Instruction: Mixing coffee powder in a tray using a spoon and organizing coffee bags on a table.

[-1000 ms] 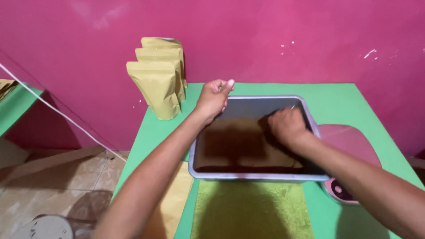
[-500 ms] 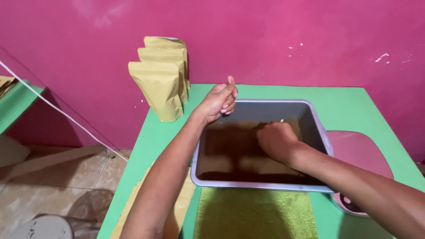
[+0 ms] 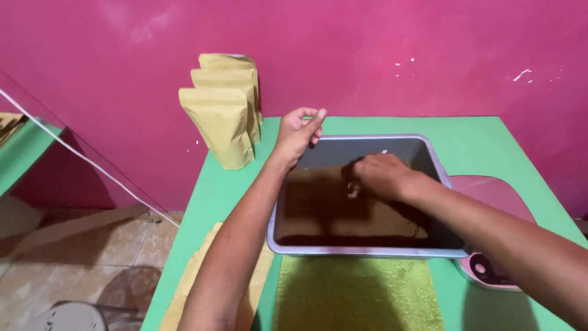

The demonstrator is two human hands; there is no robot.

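Here, nearest the person, a yellow-green textured cloth mat (image 3: 358, 294) lies flat on the green bench (image 3: 236, 178), with flat tan paper pouches (image 3: 199, 285) just beside it at the bench's left edge. Just beyond the mat sits a grey rectangular plastic tub (image 3: 361, 250), its floor covered with loose dark brown powder (image 3: 331, 211).

The right hand (image 3: 381, 175) is down inside the tub, fingers curled closed around something small at the powder's surface; what it is I cannot tell. The left hand (image 3: 299, 132) hovers at the tub's far-left corner, loosely clenched with thumb against fingers, and it seems to hold nothing.

The powder looks light, soft and loose, likely to spill or sift through the fingers, so a scoop or a cupped grip would suit it better than a pinch. The tub looks stiff and smooth; its rolled rim on the long sides is the natural place to take hold.

To the right, touching the tub, is a pink flat scale (image 3: 496, 270). Farther back on the left, three upright tan stand-up pouches (image 3: 225, 110) stand in a row, plain and unlabelled, against the magenta wall (image 3: 380, 49).
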